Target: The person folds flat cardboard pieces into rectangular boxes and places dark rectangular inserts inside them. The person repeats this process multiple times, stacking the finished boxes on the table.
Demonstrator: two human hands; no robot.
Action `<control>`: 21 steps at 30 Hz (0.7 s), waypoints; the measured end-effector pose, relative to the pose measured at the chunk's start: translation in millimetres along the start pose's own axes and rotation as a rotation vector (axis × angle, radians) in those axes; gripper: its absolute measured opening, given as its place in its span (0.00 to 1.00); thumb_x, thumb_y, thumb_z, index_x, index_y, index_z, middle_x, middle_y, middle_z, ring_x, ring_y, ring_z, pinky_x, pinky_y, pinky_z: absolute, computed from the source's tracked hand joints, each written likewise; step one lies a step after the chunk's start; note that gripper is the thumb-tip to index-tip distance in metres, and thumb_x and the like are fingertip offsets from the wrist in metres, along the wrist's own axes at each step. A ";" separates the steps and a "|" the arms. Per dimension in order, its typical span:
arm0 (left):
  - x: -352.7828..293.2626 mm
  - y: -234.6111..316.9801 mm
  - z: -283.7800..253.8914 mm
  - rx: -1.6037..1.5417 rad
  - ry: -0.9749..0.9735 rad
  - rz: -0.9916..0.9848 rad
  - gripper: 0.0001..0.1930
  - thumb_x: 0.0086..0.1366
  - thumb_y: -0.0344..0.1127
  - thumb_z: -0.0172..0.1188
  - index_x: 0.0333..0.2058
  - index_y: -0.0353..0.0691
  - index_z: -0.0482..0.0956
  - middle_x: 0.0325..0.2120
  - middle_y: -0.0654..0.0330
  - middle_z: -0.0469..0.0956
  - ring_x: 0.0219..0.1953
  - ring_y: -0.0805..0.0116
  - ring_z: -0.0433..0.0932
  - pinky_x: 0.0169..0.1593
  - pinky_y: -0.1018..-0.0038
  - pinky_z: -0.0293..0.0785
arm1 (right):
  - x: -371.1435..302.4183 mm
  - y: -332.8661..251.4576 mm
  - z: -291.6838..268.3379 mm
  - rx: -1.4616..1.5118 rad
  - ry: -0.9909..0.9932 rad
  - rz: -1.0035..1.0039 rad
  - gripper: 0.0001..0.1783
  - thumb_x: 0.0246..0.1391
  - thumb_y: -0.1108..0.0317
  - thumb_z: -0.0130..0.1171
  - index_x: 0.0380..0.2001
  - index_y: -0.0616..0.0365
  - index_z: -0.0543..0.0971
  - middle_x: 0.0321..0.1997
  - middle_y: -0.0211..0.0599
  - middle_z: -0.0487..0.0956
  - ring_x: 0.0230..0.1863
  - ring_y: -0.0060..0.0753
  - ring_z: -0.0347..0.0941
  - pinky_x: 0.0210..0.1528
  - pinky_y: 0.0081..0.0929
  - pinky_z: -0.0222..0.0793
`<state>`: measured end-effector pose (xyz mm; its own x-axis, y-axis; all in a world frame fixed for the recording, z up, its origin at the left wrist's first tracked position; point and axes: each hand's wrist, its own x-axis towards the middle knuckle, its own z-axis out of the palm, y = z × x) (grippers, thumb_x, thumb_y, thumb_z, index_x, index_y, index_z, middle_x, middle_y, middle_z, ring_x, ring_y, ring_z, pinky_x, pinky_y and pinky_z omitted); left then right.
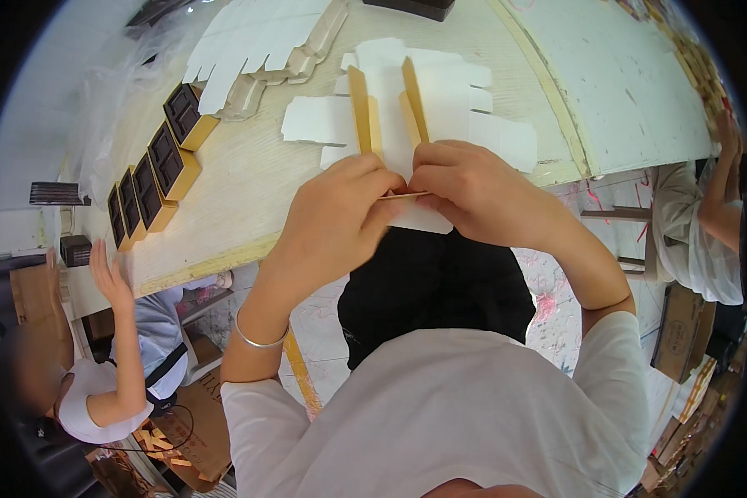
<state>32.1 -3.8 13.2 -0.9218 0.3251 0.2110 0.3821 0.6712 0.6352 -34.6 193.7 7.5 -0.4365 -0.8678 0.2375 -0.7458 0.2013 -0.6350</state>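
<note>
Both my hands grip the near end of a partly folded carton point(394, 124), white inside with gold side walls standing up. My left hand point(332, 207) pinches its near left corner, thumb below and fingers curled on top. On the near right corner, my right hand point(477, 191) is closed in the same way. A thin edge of the near flap shows between the two thumbs, and a white flap point(423, 217) hangs below them over my lap. Under the carton lie flat white carton blanks point(315, 120) with tabs sticking out to both sides.
Gold boxes with black inserts point(170, 162) stand in a slanting row at the left. Behind them is a stack of white blanks point(261, 37). A dark box point(415, 7) sits at the far edge. One person point(112, 282) is at the left, another point(697, 224) at the right.
</note>
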 end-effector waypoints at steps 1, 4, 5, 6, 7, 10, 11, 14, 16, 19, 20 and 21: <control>0.4 1.9 -1.4 0.057 -0.002 0.040 0.08 0.53 0.31 0.66 0.29 0.35 0.78 0.27 0.57 0.74 0.29 0.59 0.73 0.32 0.70 0.69 | -0.1 0.3 0.5 0.036 -0.016 0.011 0.14 0.44 0.78 0.64 0.37 0.62 0.77 0.38 0.41 0.73 0.36 0.46 0.70 0.37 0.35 0.68; -1.0 -2.7 -15.6 0.178 -0.142 0.008 0.11 0.50 0.35 0.68 0.31 0.38 0.79 0.30 0.58 0.75 0.35 0.58 0.74 0.39 0.66 0.70 | -6.6 -6.4 -12.1 0.097 0.089 0.027 0.18 0.42 0.79 0.64 0.41 0.61 0.78 0.47 0.42 0.73 0.38 0.45 0.71 0.39 0.32 0.69; -1.0 -9.7 -21.9 0.142 -0.160 0.067 0.12 0.49 0.36 0.68 0.32 0.39 0.79 0.32 0.58 0.75 0.38 0.57 0.74 0.41 0.65 0.70 | -8.4 -0.5 -19.7 -0.136 0.136 0.019 0.16 0.43 0.75 0.63 0.40 0.61 0.79 0.55 0.45 0.70 0.42 0.45 0.74 0.46 0.36 0.69; 0.1 -17.0 -29.5 0.103 -0.177 0.131 0.12 0.49 0.36 0.68 0.32 0.39 0.79 0.34 0.58 0.76 0.41 0.56 0.74 0.44 0.65 0.70 | -7.1 9.1 -26.1 -0.398 0.252 -0.084 0.14 0.42 0.74 0.63 0.36 0.60 0.79 0.47 0.42 0.73 0.39 0.41 0.73 0.43 0.35 0.68; 1.7 -21.4 -31.8 0.060 -0.196 0.196 0.13 0.48 0.36 0.69 0.32 0.40 0.79 0.36 0.59 0.77 0.44 0.55 0.74 0.46 0.65 0.70 | -9.3 19.4 -28.7 -0.471 0.233 -0.096 0.14 0.39 0.75 0.65 0.35 0.59 0.78 0.41 0.39 0.73 0.37 0.39 0.71 0.38 0.33 0.66; -0.2 -3.2 -23.5 0.311 0.047 0.196 0.10 0.50 0.35 0.67 0.31 0.41 0.79 0.43 0.60 0.77 0.55 0.53 0.69 0.56 0.62 0.66 | -13.1 14.2 -12.3 -0.562 0.265 -0.173 0.12 0.37 0.73 0.66 0.29 0.58 0.77 0.29 0.33 0.71 0.31 0.36 0.68 0.31 0.31 0.61; -0.5 -1.1 -20.9 0.358 0.079 0.191 0.09 0.51 0.35 0.66 0.31 0.41 0.79 0.45 0.60 0.76 0.58 0.52 0.67 0.58 0.61 0.64 | -13.2 4.6 -8.7 -0.536 0.243 -0.167 0.12 0.38 0.72 0.66 0.30 0.59 0.77 0.29 0.34 0.71 0.30 0.37 0.68 0.32 0.31 0.62; -5.2 -11.8 -18.0 0.335 -0.048 0.189 0.08 0.53 0.35 0.64 0.32 0.43 0.80 0.49 0.61 0.75 0.62 0.51 0.62 0.63 0.56 0.59 | -11.9 -16.3 -6.3 -0.134 0.232 -0.152 0.17 0.41 0.74 0.64 0.39 0.58 0.79 0.37 0.38 0.75 0.33 0.41 0.71 0.38 0.31 0.67; -3.3 -23.7 -26.4 0.311 -0.110 0.233 0.08 0.54 0.35 0.63 0.33 0.44 0.80 0.50 0.62 0.74 0.63 0.51 0.62 0.64 0.55 0.58 | -10.1 -13.7 -27.6 -0.323 0.316 -0.114 0.21 0.42 0.79 0.61 0.43 0.57 0.79 0.43 0.41 0.76 0.37 0.42 0.72 0.41 0.32 0.68; -1.6 -21.1 -30.7 0.488 -0.042 0.322 0.09 0.52 0.35 0.65 0.34 0.45 0.81 0.49 0.62 0.75 0.59 0.53 0.66 0.61 0.56 0.60 | -12.6 10.7 -37.3 -0.428 0.142 -0.166 0.24 0.39 0.83 0.58 0.44 0.58 0.79 0.46 0.41 0.75 0.44 0.42 0.71 0.42 0.33 0.68; -0.7 -13.8 -30.2 0.502 0.025 0.300 0.10 0.51 0.35 0.66 0.33 0.45 0.81 0.48 0.62 0.75 0.57 0.54 0.67 0.60 0.57 0.61 | -14.6 17.3 -35.5 -0.452 0.075 -0.198 0.24 0.38 0.83 0.57 0.44 0.58 0.79 0.46 0.41 0.76 0.45 0.42 0.71 0.43 0.33 0.68; -1.9 0.4 -27.7 0.521 0.091 0.274 0.10 0.50 0.36 0.66 0.33 0.45 0.81 0.48 0.61 0.75 0.54 0.55 0.69 0.59 0.58 0.62 | -14.9 21.0 -34.6 -0.397 0.034 -0.264 0.22 0.39 0.82 0.60 0.43 0.62 0.79 0.46 0.41 0.76 0.46 0.44 0.71 0.44 0.34 0.69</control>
<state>32.2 -22.5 33.6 -0.7785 0.4894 0.3930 0.5668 0.8171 0.1052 -61.2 226.6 16.1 -0.2176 -0.8988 0.3807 -0.9651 0.1400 -0.2212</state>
